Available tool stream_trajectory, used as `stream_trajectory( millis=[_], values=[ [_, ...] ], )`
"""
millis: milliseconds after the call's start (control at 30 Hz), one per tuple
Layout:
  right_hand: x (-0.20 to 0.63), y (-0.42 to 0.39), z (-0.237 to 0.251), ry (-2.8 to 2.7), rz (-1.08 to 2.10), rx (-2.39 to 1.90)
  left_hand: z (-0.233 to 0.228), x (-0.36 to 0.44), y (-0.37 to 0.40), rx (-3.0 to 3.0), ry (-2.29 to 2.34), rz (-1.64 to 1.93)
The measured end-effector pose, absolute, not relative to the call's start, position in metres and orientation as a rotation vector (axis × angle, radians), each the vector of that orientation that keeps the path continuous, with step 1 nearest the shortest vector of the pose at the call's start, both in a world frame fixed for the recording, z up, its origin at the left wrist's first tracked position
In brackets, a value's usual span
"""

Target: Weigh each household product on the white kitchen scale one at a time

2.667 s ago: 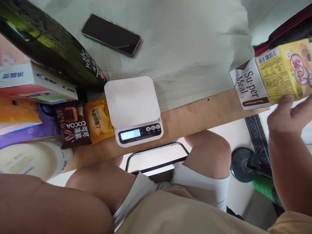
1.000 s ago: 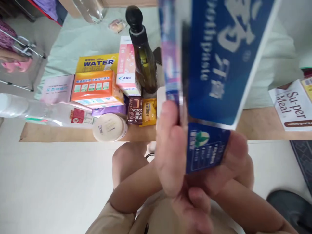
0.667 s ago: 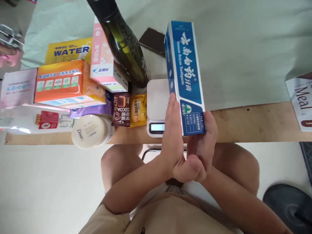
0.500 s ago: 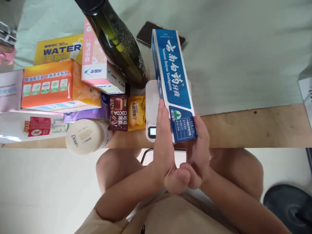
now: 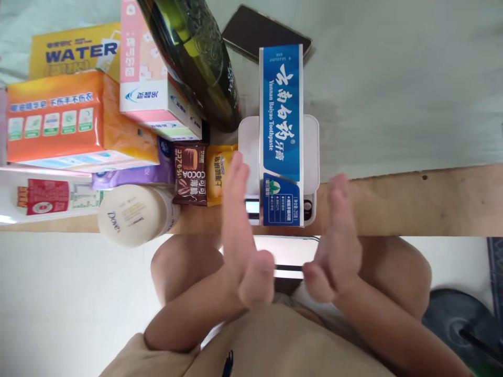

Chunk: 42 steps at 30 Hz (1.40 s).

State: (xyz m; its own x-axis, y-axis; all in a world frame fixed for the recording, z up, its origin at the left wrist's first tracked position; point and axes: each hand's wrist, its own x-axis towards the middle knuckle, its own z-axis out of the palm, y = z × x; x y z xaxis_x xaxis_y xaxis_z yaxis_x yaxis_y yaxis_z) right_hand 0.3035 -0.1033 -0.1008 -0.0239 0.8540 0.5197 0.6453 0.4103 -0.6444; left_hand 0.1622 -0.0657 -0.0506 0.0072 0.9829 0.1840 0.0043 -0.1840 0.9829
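Note:
A blue toothpaste box lies lengthwise on the white kitchen scale at the wooden table's near edge, covering most of the scale's display. My left hand is flat and open just left of the box, fingers pointing away from me. My right hand is open to the right of the box. Neither hand touches the box.
Left of the scale lie a cocoa snack packet, a yellow snack packet, a Dove jar, an orange tissue pack, a pink-white box and a dark green bottle. A phone rests behind the scale.
Both hands held the toothpaste box upright above the scale. It now lies flat on the scale, and both hands have let go and moved apart.

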Motion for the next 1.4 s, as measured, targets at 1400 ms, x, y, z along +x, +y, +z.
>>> stream_trajectory(
  millis=[1400],
  values=[
    [0.307,-0.080,-0.083,-1.728,0.258,-1.446,-0.058,0.148,-0.011,1.192,1.146,1.269]
  ],
)
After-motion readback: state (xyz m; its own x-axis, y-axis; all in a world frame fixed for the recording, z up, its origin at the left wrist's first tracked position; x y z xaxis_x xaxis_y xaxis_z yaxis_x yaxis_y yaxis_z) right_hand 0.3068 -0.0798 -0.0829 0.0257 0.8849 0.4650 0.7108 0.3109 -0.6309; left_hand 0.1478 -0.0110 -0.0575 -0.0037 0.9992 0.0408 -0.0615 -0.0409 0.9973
